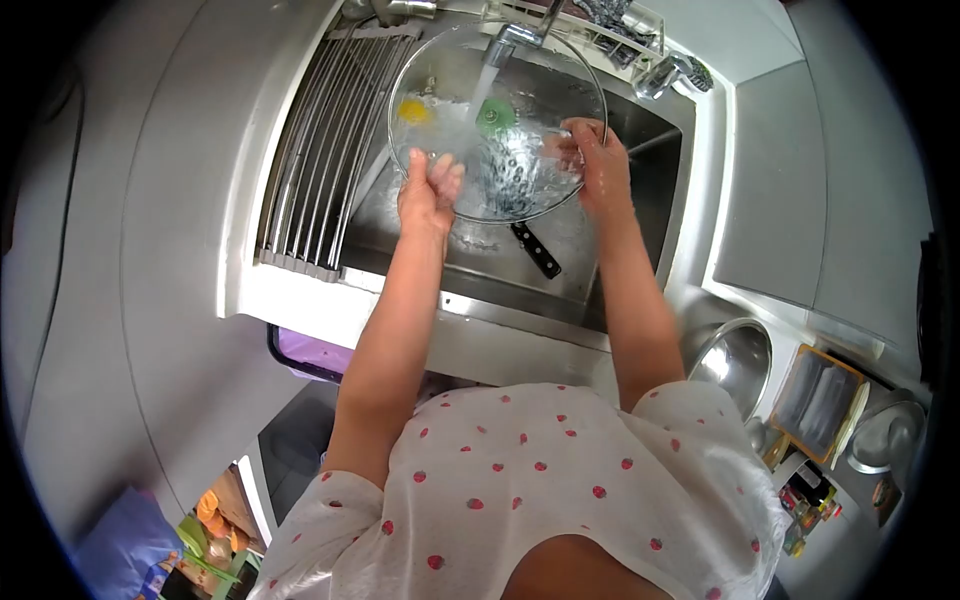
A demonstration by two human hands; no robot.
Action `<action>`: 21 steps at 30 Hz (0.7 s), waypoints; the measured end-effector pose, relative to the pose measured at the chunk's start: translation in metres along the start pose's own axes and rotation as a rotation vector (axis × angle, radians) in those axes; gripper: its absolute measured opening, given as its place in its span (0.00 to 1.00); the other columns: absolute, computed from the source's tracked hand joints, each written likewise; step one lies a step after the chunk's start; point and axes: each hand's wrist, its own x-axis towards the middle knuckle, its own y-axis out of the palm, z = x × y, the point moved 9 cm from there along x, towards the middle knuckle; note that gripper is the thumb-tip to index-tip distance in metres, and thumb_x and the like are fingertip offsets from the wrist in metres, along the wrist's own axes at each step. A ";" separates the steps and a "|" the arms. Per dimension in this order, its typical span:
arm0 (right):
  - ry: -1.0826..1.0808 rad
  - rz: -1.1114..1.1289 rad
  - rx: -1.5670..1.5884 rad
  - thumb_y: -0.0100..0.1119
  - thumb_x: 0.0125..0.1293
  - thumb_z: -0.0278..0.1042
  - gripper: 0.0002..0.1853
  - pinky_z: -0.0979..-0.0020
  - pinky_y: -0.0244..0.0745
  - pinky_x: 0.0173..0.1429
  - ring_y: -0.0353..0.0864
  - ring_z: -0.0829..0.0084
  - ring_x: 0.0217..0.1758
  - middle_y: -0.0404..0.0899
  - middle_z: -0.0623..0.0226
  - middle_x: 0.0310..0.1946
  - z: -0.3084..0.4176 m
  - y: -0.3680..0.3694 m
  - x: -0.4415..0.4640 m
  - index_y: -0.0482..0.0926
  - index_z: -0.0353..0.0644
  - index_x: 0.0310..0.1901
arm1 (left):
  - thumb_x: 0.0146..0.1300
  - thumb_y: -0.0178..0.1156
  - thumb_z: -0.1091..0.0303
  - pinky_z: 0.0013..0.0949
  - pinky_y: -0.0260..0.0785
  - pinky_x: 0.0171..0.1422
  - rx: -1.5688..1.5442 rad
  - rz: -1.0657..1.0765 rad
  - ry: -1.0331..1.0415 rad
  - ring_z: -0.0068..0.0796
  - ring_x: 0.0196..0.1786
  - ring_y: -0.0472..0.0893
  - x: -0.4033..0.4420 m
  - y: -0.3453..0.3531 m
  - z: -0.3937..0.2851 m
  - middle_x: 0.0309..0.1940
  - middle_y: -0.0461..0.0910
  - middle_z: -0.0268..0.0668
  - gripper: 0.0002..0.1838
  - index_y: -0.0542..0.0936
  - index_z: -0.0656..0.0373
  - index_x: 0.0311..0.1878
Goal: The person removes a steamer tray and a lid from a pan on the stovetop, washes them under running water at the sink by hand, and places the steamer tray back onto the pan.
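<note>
A round clear glass lid [520, 170] with a thin metal rim is held over the sink. Water from the faucet [512, 40] runs onto its surface and splashes. My left hand [428, 192] grips the lid's lower left edge, thumb on the near face. On the right edge, my right hand [605, 168] has its fingers closed round the rim, partly seen through the wet glass. A green round piece [494, 116] and a yellow blob [414, 111] show within the lid's outline; whether they are on or behind it I cannot tell. Below, a black handle with white dots [536, 250] lies in the sink.
A roll-up metal drying rack [335, 150] covers the left side of the steel sink [480, 280]. Another spout [665, 75] stands at the back right. At right are a metal bowl [735, 360] and several containers; a purple-lined bin [312, 352] sits below the counter.
</note>
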 end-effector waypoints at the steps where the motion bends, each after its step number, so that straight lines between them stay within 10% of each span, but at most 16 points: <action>1: -0.003 -0.002 -0.004 0.53 0.62 0.40 0.13 0.79 0.71 0.30 0.78 0.75 0.28 0.78 0.62 0.27 -0.003 0.001 -0.004 0.73 0.37 0.39 | 0.62 0.53 0.56 0.32 0.73 0.39 -0.097 -0.129 0.016 0.38 0.40 0.78 0.003 -0.007 0.004 0.37 0.78 0.43 0.15 0.70 0.59 0.43; 9: 0.132 -0.271 0.395 0.55 0.60 0.35 0.10 0.77 0.70 0.26 0.76 0.72 0.24 0.78 0.61 0.26 -0.062 0.010 -0.042 0.71 0.37 0.37 | 0.60 0.51 0.74 0.33 0.71 0.48 -0.058 0.550 -0.061 0.46 0.49 0.75 -0.087 0.054 -0.001 0.57 0.63 0.56 0.35 0.48 0.47 0.68; 13: 0.334 -0.311 -0.019 0.55 0.60 0.41 0.13 0.73 0.67 0.23 0.72 0.70 0.17 0.75 0.61 0.21 -0.098 0.005 -0.028 0.70 0.37 0.33 | 0.55 0.47 0.83 0.35 0.71 0.49 0.172 0.521 0.039 0.47 0.50 0.75 -0.089 0.038 -0.018 0.53 0.65 0.61 0.39 0.45 0.46 0.68; 15: -0.099 -0.273 -0.664 0.50 0.62 0.47 0.18 0.67 0.69 0.27 0.73 0.67 0.19 0.73 0.59 0.20 -0.069 -0.007 0.017 0.71 0.36 0.33 | 0.55 0.47 0.83 0.35 0.72 0.47 0.257 0.520 0.045 0.46 0.48 0.76 -0.090 0.034 -0.025 0.52 0.67 0.59 0.39 0.47 0.47 0.68; 21: -0.276 -0.189 -1.358 0.44 0.62 0.53 0.23 0.60 0.70 0.38 0.76 0.58 0.31 0.76 0.56 0.26 -0.023 0.046 0.080 0.76 0.36 0.35 | 0.54 0.51 0.82 0.37 0.73 0.47 0.249 0.550 -0.041 0.49 0.47 0.76 -0.097 0.023 -0.021 0.49 0.71 0.56 0.38 0.50 0.50 0.67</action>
